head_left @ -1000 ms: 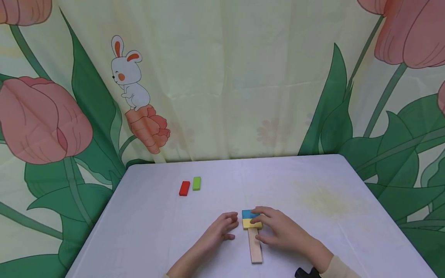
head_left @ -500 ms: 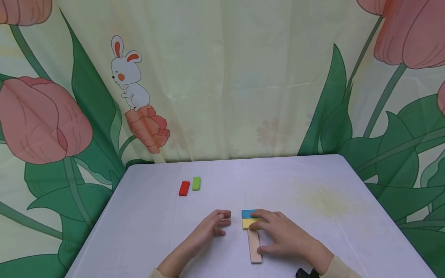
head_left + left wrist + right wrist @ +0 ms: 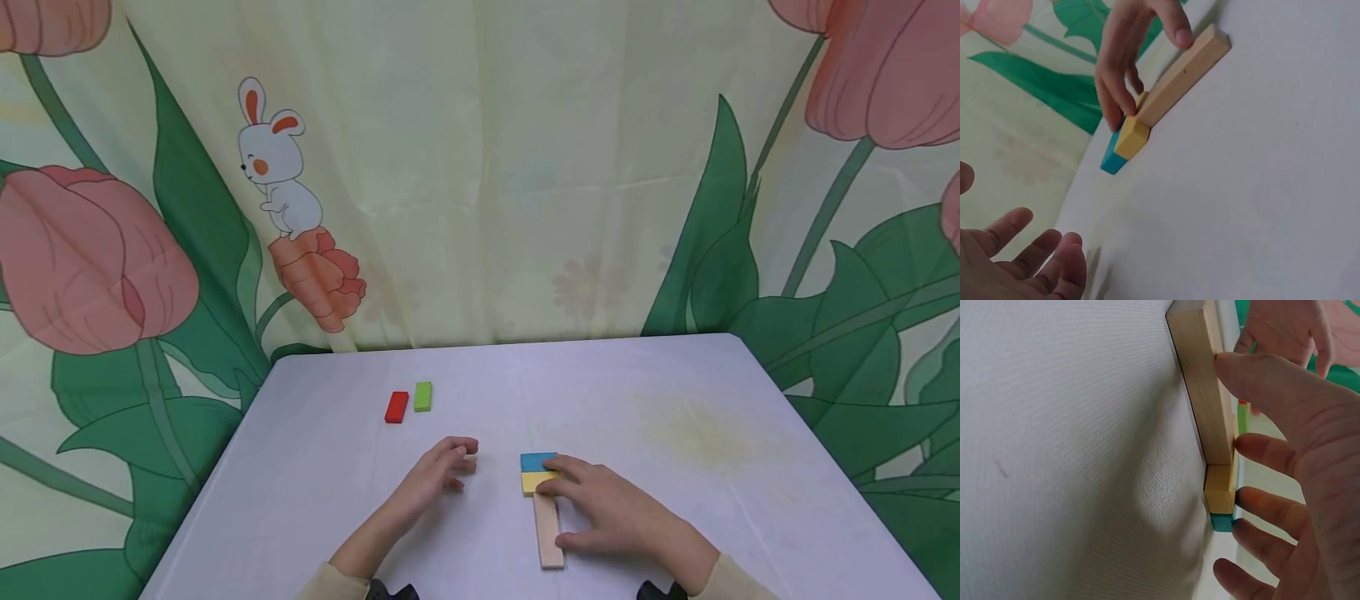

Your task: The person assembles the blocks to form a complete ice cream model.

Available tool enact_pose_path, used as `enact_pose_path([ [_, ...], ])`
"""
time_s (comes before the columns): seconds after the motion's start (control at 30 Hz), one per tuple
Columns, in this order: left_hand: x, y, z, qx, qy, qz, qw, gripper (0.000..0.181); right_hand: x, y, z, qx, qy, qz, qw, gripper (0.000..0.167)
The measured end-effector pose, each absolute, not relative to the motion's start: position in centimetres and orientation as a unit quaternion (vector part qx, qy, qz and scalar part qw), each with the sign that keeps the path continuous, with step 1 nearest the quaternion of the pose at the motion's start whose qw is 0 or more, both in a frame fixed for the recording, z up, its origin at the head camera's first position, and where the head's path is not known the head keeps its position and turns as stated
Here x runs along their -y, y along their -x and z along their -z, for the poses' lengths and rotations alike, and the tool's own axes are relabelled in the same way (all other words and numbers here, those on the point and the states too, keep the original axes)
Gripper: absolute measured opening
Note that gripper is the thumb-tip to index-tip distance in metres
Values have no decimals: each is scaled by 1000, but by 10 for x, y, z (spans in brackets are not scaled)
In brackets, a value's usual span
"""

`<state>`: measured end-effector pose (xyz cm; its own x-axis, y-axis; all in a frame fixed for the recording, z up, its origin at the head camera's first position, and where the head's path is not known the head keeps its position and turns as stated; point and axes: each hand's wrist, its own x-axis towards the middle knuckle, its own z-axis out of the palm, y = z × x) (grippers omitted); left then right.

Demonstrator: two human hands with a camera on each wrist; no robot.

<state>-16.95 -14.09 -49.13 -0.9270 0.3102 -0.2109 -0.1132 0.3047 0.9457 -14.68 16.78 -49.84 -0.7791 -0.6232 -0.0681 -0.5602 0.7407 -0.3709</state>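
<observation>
A long plain wooden block (image 3: pixel 547 537) lies on the white table, its far end against a yellow block (image 3: pixel 531 483). Flush behind the yellow one is a blue block (image 3: pixel 534 462), so the three form a T shape. My right hand (image 3: pixel 622 510) rests on them from the right: the thumb touches the plain block, and the fingertips touch the yellow and blue blocks. To the left my left hand (image 3: pixel 429 482) is held above the table with loosely spread fingers and nothing in it. The left wrist view shows the T from its left side.
Farther back on the table (image 3: pixel 315 467) lie a red block (image 3: pixel 397 407) and a green block (image 3: pixel 423 397), side by side and apart. Behind the table hangs a curtain (image 3: pixel 480 208) printed with tulips and a rabbit.
My left hand has moved away to the left and slightly back from the blocks. The right thumb has slid nearer along the plain block, while the T of blocks keeps its place.
</observation>
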Motion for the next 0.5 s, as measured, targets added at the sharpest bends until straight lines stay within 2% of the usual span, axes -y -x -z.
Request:
enact_pose_path([
  [0.23,154,186,492,-841,-46,-525,118,40,-170,144,498,-927,321,172,88,53],
  [0.5,167,204,487,-918,-61,-388,56,43,-169,144,496,-926,321,175,95,53],
])
